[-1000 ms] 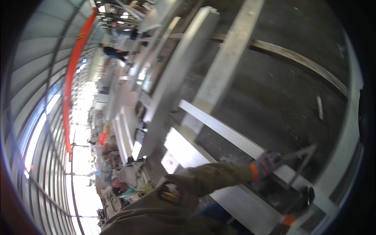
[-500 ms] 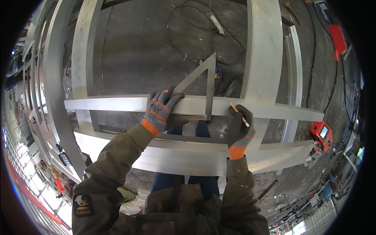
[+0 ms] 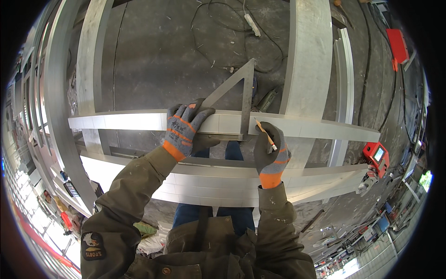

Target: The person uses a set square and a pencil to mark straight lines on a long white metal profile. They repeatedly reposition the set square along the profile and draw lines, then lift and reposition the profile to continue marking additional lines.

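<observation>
We stood over a grey concrete floor (image 3: 153, 56) strewn with black cables (image 3: 218, 18), inside an open frame of pale metal beams, with a red box-shaped device (image 3: 377, 157) lying at about three o'clock and a second red case (image 3: 398, 44) up at two o'clock. Across the middle ran the horizontal aluminium bar (image 3: 125, 122) we worked on, and a wider pale beam (image 3: 223, 183) lay just below it. Our left fingers (image 3: 195, 115) were spread flat and pressed down on the metal triangle square (image 3: 245, 100), which lay on the bar with its tip pointing to twelve o'clock. The left hand (image 3: 183, 130), in a grey glove with orange stripes, led back to an olive sleeve (image 3: 134, 186) reaching down to seven o'clock. Our right fingers (image 3: 275, 139) pinched a pencil (image 3: 265, 133), its tip close to the square's upright edge on the bar. The right hand (image 3: 270, 151), gloved alike, rose from a sleeve at six o'clock.
</observation>
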The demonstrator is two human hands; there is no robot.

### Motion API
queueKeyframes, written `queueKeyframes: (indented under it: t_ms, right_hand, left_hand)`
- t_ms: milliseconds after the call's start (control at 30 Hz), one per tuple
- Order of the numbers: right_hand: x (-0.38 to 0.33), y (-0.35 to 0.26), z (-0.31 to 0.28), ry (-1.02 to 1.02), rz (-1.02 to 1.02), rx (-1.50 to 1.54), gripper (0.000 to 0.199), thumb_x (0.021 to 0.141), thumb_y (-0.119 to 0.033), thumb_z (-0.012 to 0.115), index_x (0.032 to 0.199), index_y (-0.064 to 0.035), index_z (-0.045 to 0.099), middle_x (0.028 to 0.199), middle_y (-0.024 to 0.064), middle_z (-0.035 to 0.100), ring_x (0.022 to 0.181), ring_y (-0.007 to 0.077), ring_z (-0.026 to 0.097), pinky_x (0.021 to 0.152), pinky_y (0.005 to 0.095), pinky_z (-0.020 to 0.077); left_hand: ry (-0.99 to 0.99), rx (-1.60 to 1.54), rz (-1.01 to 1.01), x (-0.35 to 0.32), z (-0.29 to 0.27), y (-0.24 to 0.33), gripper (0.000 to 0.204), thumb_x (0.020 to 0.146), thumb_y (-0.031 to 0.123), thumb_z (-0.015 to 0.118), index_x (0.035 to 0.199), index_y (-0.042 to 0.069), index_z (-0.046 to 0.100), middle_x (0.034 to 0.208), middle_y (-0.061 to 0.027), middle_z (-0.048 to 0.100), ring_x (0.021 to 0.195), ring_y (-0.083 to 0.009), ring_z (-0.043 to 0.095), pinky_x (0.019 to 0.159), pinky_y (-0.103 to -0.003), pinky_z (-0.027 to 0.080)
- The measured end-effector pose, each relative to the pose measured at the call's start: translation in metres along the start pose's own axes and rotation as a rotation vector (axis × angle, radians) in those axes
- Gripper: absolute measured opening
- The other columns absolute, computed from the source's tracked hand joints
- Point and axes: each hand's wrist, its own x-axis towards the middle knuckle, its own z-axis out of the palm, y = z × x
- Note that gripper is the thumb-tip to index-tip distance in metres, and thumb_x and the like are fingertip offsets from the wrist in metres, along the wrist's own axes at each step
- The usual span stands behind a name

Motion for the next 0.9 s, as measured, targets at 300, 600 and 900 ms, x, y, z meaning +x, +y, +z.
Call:
queueKeyframes:
  t_ms: [300,600,900]
  right_hand:
    - [0.0011,-0.0032,0.0044,-0.048,-0.014,-0.026,0.021,0.095,-0.008,0.07,0.115,-0.0035,0.074,0.108,0.0166,0.076,0.095,0.0347,0.074,0.083,0.0412,0.0598]
    - [0.0025,-0.0057,0.0053,-0.046,-0.031,-0.01,0.022,0.094,-0.006,0.071,0.115,-0.0019,0.073,0.11,0.0172,0.075,0.101,0.037,0.072,0.087,0.0431,0.0594]
    - [0.003,-0.0033,0.007,-0.033,-0.065,-0.048,0.019,0.096,-0.008,0.07,0.114,-0.0034,0.074,0.109,0.0155,0.076,0.098,0.0335,0.073,0.084,0.0401,0.0591]
  left_hand:
    - [-0.002,0.019,-0.017,-0.0014,0.0029,-0.0015,0.085,0.068,0.066,0.089,0.136,0.021,0.065,0.148,-0.0145,0.055,0.13,-0.0335,0.056,0.112,-0.053,0.036]
    - [0.008,0.031,-0.009,-0.0013,0.0051,-0.0021,0.087,0.066,0.069,0.088,0.137,0.023,0.065,0.149,-0.0139,0.055,0.129,-0.0321,0.055,0.109,-0.052,0.036]
    - [0.025,0.002,0.018,-0.0018,0.0047,-0.0044,0.087,0.066,0.067,0.089,0.137,0.021,0.066,0.149,-0.0158,0.056,0.126,-0.0315,0.056,0.107,-0.05,0.037]
